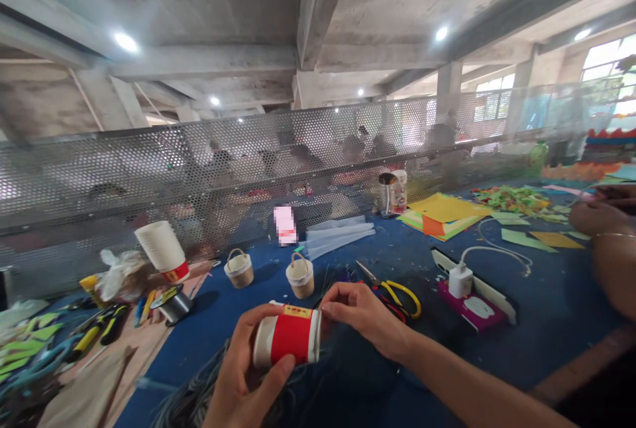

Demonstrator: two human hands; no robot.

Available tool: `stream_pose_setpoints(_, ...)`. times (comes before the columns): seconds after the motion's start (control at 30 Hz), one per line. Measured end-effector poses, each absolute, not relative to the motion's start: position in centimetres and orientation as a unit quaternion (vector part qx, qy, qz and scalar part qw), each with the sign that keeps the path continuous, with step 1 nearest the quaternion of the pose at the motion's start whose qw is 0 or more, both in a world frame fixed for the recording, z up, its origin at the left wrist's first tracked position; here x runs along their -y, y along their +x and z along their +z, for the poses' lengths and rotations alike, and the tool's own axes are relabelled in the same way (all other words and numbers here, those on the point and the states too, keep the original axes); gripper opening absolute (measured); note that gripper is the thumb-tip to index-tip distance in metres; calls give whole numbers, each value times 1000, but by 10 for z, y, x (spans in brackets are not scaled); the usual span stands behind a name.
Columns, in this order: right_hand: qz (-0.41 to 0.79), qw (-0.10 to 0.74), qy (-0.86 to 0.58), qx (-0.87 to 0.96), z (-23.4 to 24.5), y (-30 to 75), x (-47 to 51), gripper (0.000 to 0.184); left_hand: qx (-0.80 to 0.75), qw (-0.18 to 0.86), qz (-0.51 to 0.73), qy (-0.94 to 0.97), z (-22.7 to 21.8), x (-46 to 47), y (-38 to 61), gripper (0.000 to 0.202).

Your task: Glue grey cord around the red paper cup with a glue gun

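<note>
My left hand (248,375) is wrapped round a red and white paper cup (287,335), held on its side above the blue table cover (521,355). My right hand (360,312) pinches at the cup's open rim on the right, fingers closed; what they pinch is too thin to make out. A bundle of dark thin cords (191,398) lies under the cup. Two small woven baskets (239,267) (300,275) stand just beyond my hands. Yellow-handled scissors (395,292) lie to the right of my right hand.
A stack of paper cups (163,252) leans at the left near tools (97,332) and a tape roll (171,302). A white charger (461,280) rests on a phone at the right. Coloured paper sheets (447,213) lie farther back. Another person's arm (609,242) reaches in at right. A perforated metal screen (199,169) bounds the table.
</note>
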State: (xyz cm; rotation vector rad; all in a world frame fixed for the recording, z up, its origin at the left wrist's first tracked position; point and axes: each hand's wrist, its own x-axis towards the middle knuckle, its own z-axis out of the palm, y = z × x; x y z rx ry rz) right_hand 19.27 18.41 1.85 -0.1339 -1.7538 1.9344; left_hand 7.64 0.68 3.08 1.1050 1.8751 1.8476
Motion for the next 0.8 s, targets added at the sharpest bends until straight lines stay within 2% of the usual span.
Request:
stream_pose_setpoints(0.13,705,257,-36,660,13,190,-185,16,-620,215,648,386,28,-7,66,42)
stream_pose_setpoints(0.23,695,257,-40,670,6,188,-185,16,-640,230,635,367,28,-8,58,35)
stream_pose_setpoints(0.43,662,274,-51,696,2,188,-184,16,-619,280,637,364,29,-10,54,51)
stream_pose_setpoints(0.8,627,283,-66,723,10,192,-181,16,-652,251,610,375,25,-14,57,34)
